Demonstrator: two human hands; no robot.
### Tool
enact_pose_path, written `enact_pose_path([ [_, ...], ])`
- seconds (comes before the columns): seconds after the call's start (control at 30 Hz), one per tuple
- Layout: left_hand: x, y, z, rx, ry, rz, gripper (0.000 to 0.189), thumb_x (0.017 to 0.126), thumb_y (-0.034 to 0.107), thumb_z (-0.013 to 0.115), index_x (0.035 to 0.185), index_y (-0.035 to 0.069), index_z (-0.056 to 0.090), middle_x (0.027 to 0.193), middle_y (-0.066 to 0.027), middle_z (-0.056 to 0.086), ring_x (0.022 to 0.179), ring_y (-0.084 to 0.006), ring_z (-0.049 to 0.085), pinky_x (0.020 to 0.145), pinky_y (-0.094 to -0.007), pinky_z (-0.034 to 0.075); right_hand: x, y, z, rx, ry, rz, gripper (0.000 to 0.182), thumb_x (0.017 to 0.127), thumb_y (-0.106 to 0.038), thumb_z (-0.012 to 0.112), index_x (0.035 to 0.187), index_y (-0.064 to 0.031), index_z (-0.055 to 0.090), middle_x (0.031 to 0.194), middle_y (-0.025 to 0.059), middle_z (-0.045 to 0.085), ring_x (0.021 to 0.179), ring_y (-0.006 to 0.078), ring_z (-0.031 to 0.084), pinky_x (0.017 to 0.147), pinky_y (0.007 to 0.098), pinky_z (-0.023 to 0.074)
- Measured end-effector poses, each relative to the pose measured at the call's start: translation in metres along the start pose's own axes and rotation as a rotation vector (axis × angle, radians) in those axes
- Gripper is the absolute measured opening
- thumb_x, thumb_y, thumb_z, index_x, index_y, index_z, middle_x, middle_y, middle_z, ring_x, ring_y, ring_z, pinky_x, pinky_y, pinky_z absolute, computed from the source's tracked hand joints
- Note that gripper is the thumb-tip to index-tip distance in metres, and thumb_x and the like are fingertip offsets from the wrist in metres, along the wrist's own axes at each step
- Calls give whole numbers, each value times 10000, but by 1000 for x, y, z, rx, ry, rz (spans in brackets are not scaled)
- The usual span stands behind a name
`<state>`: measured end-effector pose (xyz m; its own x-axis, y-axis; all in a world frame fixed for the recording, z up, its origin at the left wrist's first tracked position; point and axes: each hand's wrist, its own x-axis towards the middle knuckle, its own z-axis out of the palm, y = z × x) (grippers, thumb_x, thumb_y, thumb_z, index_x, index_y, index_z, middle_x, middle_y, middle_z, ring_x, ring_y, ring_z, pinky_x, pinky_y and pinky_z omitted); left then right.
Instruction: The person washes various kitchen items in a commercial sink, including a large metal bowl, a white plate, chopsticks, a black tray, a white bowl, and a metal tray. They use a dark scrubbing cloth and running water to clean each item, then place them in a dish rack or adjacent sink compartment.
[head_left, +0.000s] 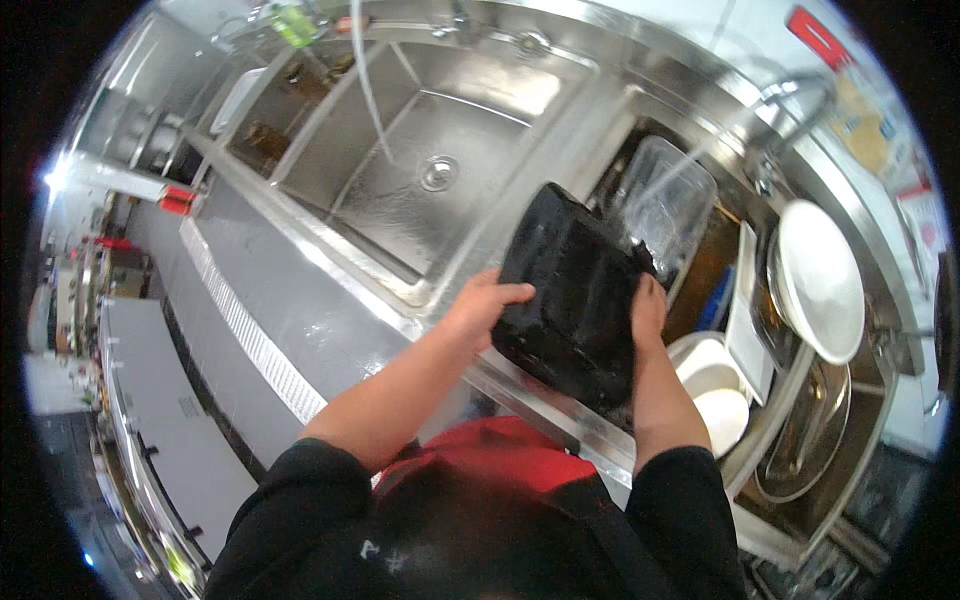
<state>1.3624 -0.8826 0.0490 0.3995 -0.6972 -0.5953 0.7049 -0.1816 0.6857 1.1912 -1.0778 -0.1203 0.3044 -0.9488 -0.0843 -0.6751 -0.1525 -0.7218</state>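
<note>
A black rectangular container, seemingly plastic, (566, 300) is held tilted above the sink rim between both hands. My left hand (495, 307) grips its left side, the thumb lying over the near face. On its right edge, my right hand (648, 311) is closed, the fingers partly hidden behind it. Beyond it, water from a faucet (795, 97) runs into a clear plastic container (667, 199) in the right basin. A white bowl (821, 281) stands tilted to the right, above a white rectangular dish (750, 322). More white bowls (720, 420) lie near my right forearm.
A stainless-steel sink basin (450, 195) with a drain lies ahead to the left, a stream of water falling into it. The far-right basin (795, 495) holds a clear oval lid or dish (810, 442). A metal floor grate (247, 322) runs along the left.
</note>
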Motion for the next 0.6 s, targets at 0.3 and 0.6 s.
enact_pose_path([
  [0.3, 27, 15, 22, 149, 16, -35, 368, 803, 219, 567, 1022, -70, 510, 924, -142, 583, 771, -218, 591, 665, -333, 485, -67, -122, -14, 190, 142, -388, 340, 828, -242, 478, 1066, -5, 529, 1096, 219, 498, 1046, 367, 443, 917, 422, 323],
  [0.6, 53, 41, 42, 114, -84, -155, 290, 849, 202, 500, 983, -53, 522, 884, -159, 601, 761, -254, 609, 686, -385, 509, -134, -149, -59, 0, -87, -607, 721, 682, -196, 658, 1277, -7, 296, 1296, 223, 282, 1207, 381, 260, 1003, 409, 207],
])
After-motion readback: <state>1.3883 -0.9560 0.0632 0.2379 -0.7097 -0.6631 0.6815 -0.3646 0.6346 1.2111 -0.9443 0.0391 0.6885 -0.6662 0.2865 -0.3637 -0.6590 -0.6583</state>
